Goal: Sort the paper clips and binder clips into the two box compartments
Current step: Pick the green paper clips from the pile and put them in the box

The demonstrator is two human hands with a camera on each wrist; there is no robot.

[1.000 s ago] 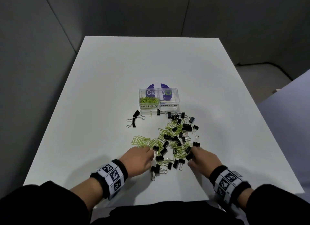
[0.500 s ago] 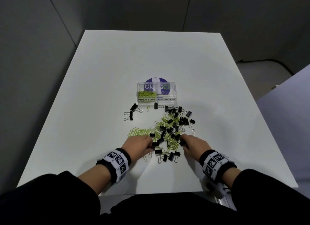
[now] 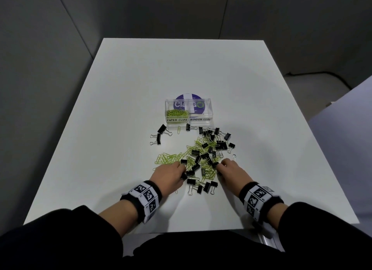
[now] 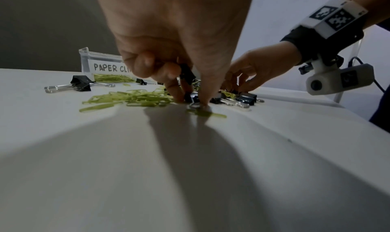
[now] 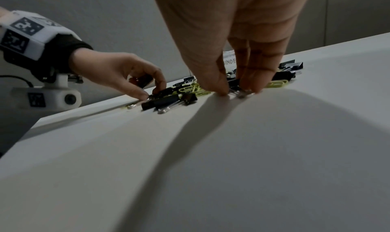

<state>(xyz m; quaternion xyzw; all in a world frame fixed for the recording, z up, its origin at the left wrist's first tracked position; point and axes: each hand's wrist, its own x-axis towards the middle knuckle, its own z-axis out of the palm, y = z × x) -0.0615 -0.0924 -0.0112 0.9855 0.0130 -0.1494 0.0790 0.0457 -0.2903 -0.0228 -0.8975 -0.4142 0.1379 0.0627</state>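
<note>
Your left hand [image 3: 168, 175], fingers curled down, pinches a black binder clip [image 4: 186, 73] at the pile's near edge; your right hand [image 3: 232, 172] pinches another binder clip [image 5: 234, 83] on the table [image 3: 120, 108].

Both hands are reaching into a mixed pile of black binder clips [image 3: 209, 149] and green paper clips [image 3: 171, 158] on the white table [image 3: 120, 108]: the left hand [image 3: 168, 176] and right hand [image 3: 231, 171] are touching clips. A clear box [image 3: 188, 113] is sitting beyond.
</note>
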